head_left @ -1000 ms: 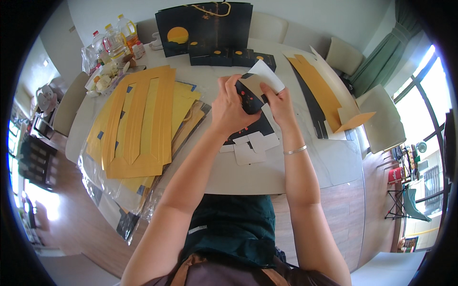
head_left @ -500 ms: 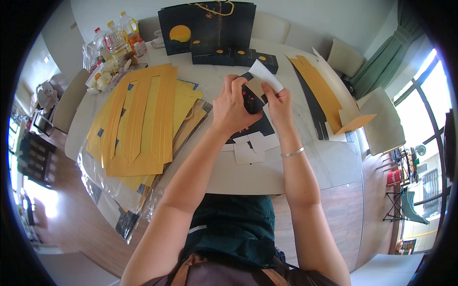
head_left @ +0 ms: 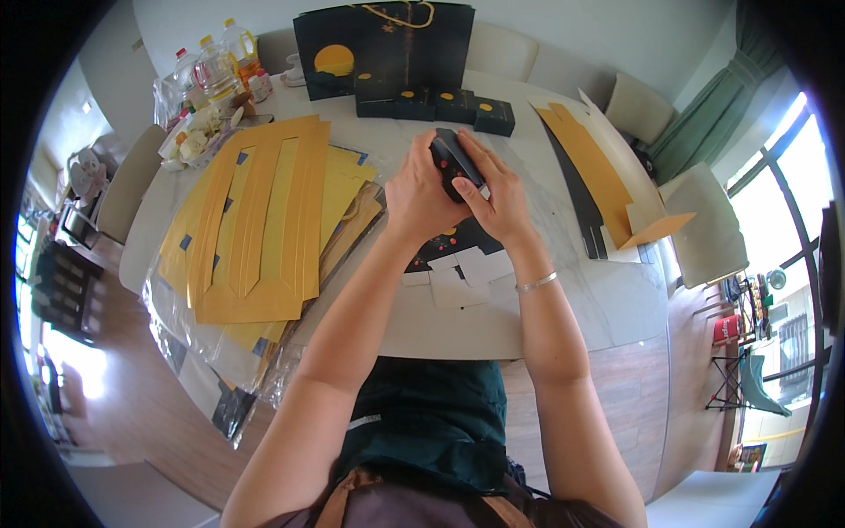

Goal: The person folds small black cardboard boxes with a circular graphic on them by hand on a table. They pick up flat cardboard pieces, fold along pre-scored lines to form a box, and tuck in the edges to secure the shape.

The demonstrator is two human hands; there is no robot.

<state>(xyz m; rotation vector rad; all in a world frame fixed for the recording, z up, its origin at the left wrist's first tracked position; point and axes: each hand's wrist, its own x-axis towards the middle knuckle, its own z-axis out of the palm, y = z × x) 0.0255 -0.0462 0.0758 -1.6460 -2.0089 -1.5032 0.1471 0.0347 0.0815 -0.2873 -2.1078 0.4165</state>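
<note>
Between my two hands, above the table, is a small black cardboard box (head_left: 449, 170) with red and orange dots. My left hand (head_left: 416, 192) wraps round its left side. On the right side, my right hand (head_left: 499, 189) presses with fingers together and thumb across the near face. The far side of the box is hidden by my fingers. Below my hands lies an unfolded black box blank (head_left: 451, 246) with the same dots, and its white flaps (head_left: 466, 277) spread toward me.
Yellow-gold card sheets (head_left: 255, 229) in clear plastic lie at left. Several finished black boxes (head_left: 436, 106) stand before a large black gift bag (head_left: 385, 53). Long gold and black cardboard pieces (head_left: 594, 180) lie at right. Oil bottles (head_left: 216, 70) stand at far left.
The white flap that stood up from the box has been folded down, and the box now looks closed. My right hand has moved left and turned flat against its side.
</note>
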